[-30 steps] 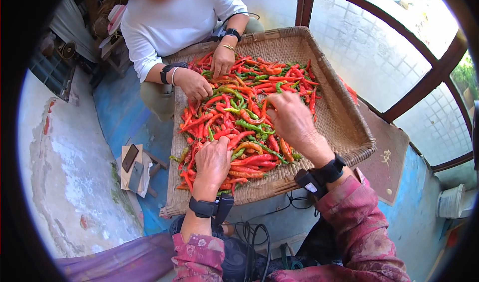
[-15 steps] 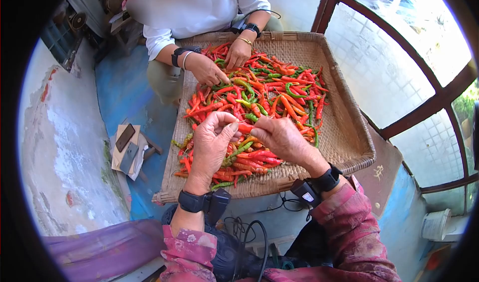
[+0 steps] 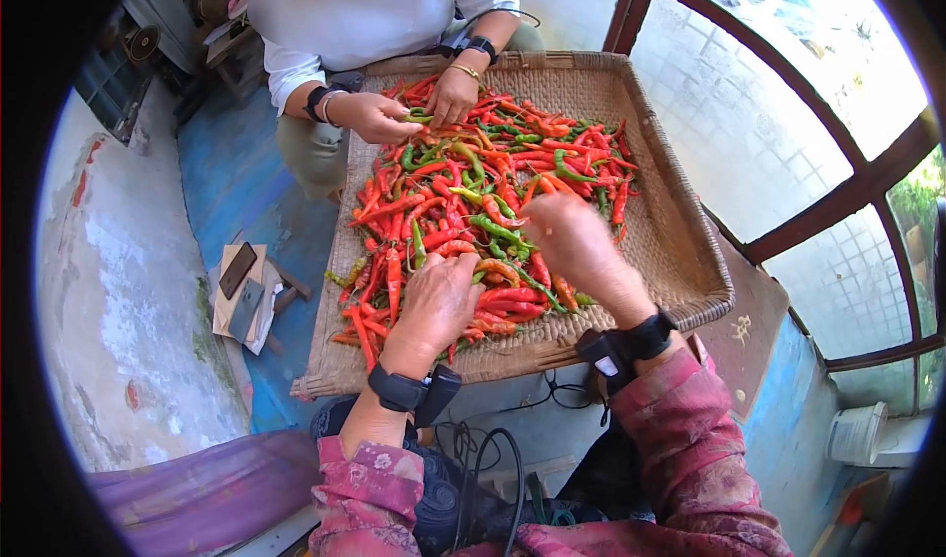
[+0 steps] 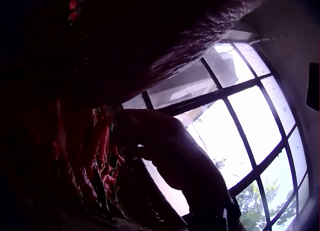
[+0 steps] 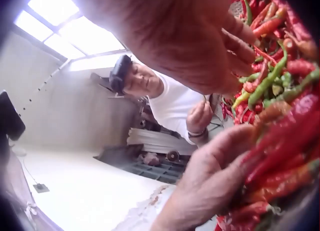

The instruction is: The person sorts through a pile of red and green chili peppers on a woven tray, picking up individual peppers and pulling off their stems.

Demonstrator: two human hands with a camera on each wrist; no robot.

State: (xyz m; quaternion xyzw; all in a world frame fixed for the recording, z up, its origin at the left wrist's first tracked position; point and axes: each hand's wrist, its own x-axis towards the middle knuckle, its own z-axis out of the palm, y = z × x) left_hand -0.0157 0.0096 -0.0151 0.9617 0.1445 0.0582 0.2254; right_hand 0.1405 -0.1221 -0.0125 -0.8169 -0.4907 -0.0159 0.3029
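Observation:
Red, orange and green chili peppers [image 3: 512,153] lie heaped in a shallow woven basket [image 3: 680,202]. My left hand [image 3: 439,301] is down at the near side of the heap. In the right wrist view, that left hand [image 5: 205,178] has its thumb and forefinger around a red chili pepper [image 5: 265,151]. Over the right part of the heap is my right hand [image 3: 572,237], blurred, its fingers bent downward. In the right wrist view the right hand [image 5: 185,36] has its fingers close over the peppers; I cannot tell whether they hold anything. The left wrist view is mostly dark.
Across the basket a person in a white top has both hands [image 3: 370,116] at the far peppers, one holding a green pepper. Two phones [image 3: 238,269] lie on a small stool at left. Windows [image 3: 749,94] line the right. Black cables [image 3: 503,439] hang below the basket.
Half a second ago both my hands met above the heap, holding a red pepper between them. Now they are apart, the left lower among the peppers, the right farther right.

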